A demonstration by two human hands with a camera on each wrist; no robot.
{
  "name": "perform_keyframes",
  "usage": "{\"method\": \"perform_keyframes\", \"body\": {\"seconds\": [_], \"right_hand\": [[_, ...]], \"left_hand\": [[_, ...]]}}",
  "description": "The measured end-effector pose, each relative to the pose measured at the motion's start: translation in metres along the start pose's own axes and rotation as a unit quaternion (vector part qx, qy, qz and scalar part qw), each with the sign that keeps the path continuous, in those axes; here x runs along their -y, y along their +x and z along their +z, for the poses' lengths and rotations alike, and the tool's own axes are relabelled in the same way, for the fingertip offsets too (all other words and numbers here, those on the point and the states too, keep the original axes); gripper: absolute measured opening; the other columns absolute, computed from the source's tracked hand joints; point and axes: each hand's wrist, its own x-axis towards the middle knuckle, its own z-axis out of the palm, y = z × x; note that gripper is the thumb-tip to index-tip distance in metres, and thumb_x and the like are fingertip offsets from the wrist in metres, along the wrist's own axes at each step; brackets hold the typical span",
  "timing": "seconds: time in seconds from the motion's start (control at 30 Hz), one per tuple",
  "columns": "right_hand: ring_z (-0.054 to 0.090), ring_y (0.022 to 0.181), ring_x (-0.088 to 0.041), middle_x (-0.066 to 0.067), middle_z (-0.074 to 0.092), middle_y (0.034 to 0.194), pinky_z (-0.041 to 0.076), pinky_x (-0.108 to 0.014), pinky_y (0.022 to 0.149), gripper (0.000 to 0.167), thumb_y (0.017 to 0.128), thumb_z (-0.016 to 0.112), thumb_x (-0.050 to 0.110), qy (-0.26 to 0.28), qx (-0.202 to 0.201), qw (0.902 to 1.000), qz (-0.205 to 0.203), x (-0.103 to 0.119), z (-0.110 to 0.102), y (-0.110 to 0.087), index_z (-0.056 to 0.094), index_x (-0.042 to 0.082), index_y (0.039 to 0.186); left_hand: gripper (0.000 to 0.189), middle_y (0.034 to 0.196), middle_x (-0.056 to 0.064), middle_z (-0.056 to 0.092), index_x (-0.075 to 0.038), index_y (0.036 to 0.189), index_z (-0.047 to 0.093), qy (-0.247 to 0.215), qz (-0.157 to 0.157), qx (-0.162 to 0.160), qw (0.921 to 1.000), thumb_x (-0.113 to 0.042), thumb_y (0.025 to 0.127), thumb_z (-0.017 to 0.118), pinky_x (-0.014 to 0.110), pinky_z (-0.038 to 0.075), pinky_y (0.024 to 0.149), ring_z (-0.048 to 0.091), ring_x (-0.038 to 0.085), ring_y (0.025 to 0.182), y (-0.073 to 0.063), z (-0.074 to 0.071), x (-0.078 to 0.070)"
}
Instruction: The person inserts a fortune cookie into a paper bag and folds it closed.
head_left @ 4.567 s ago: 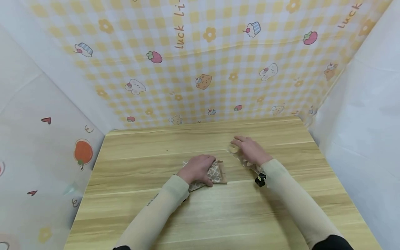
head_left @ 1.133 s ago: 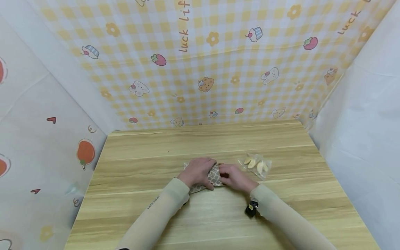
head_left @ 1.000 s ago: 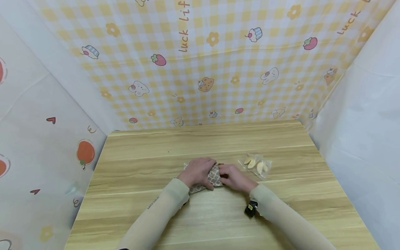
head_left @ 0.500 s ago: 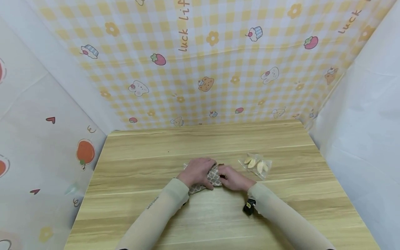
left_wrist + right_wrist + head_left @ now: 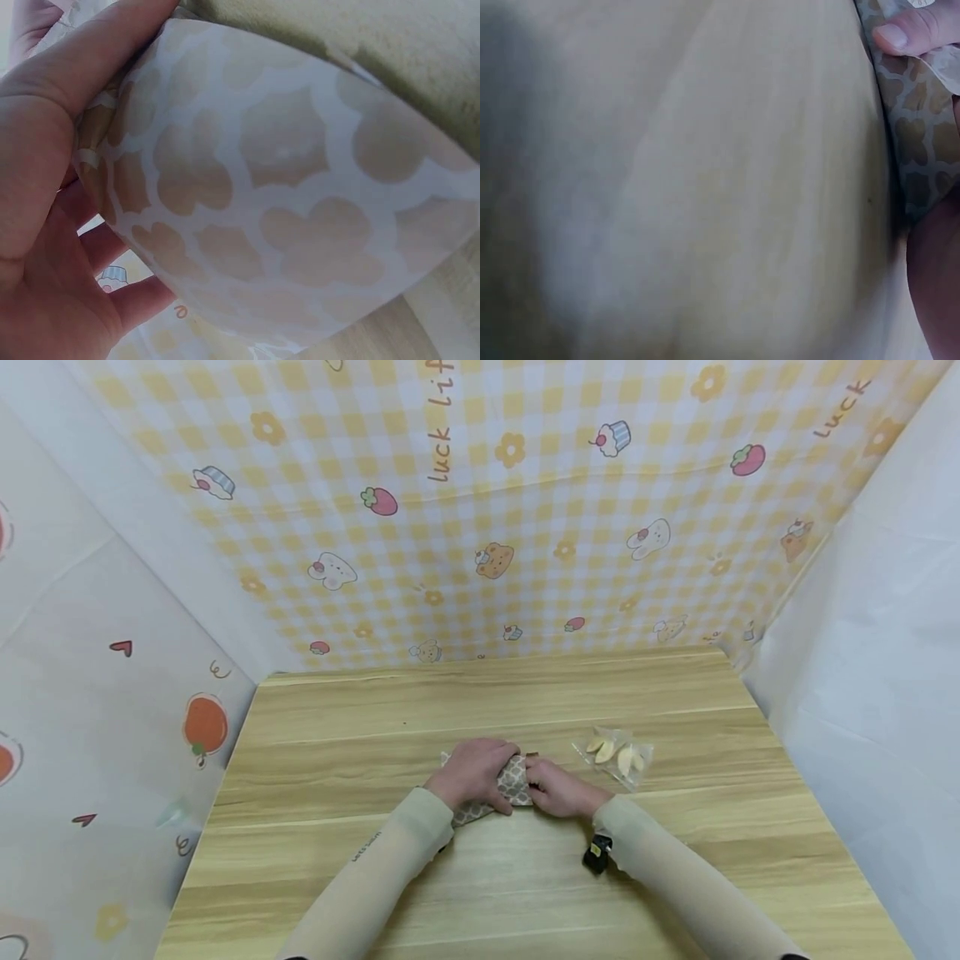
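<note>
A brown paper bag [image 5: 513, 781] with a white lattice pattern lies on the wooden table, its end facing right. My left hand [image 5: 474, 770] grips it from the left. In the left wrist view, the thumb [image 5: 90, 56] lies along one side of the bag [image 5: 300, 165] and the fingers are spread on the other. At the bag's right end my right hand [image 5: 561, 788] has curled fingers on the edge, their tips hidden. The right wrist view catches the bag [image 5: 922, 142] only at its right margin, with a thumb [image 5: 904, 34] on it.
Two joined clear sachets [image 5: 615, 757] with pale curved pieces inside lie behind and to the right of my right hand. The wooden table [image 5: 337, 735] meets a checked yellow cloth [image 5: 420, 527] at the back. White sheets [image 5: 877, 635] hang at both sides.
Earlier my right hand was over the sachets at the back right; it has since come to the bag's right end. The left hand has kept its grip there.
</note>
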Motion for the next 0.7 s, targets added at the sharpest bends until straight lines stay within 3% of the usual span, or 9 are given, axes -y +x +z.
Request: {"method": "perform_keyframes", "body": {"seconds": [0.17, 0.7], "right_hand": [[0.066, 0.107, -0.022, -0.01, 0.07, 0.115, 0.055, -0.039, 0.1, 0.02, 0.091, 0.063, -0.008, -0.001, 0.001, 0.9999, 0.014, 0.0012, 0.0011, -0.0013, 0.077, 0.003, 0.099], [0.062, 0.111, -0.02, -0.011, 0.065, 0.118, 0.052, -0.039, 0.103, 0.019, 0.092, 0.062, -0.008, 0.011, 0.024, 0.9996, 0.007, 0.0025, -0.0002, -0.001, 0.076, 0.003, 0.098]], "left_hand": [[0.081, 0.116, -0.007, 0.07, -0.02, 0.128, 0.064, -0.005, -0.005, 0.004, 1.0, -0.05, 0.062, 0.1, 0.037, 0.056, 0.09, 0.066, 0.015, 0.107, -0.0005, -0.0014, -0.0007], [0.074, 0.111, -0.006, 0.071, -0.02, 0.119, 0.065, -0.017, 0.004, -0.001, 0.9998, -0.047, 0.06, 0.101, 0.037, 0.057, 0.087, 0.067, 0.017, 0.103, -0.0017, -0.0019, -0.001]]}}
